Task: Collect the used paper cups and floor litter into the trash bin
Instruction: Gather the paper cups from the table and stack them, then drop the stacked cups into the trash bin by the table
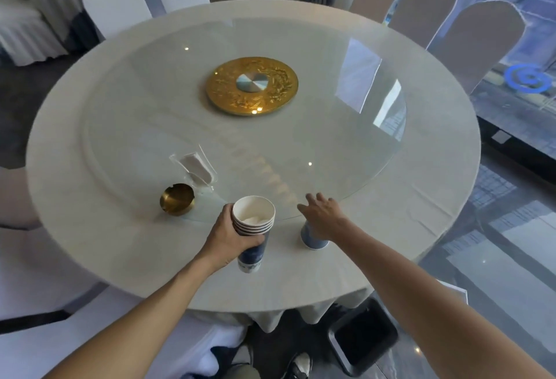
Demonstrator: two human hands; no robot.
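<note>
No readable text, number or brand name anywhere you look. Only sign: blue spiral logo on window glass at your far right, no letters legible beside it. Stack of paper cups in your left hand carries blue-and-white print, no wording decipherable. Single cup under your right hand same blue print, unreadable. Gold centre disc shows embossed ornament, not lettering.
</note>
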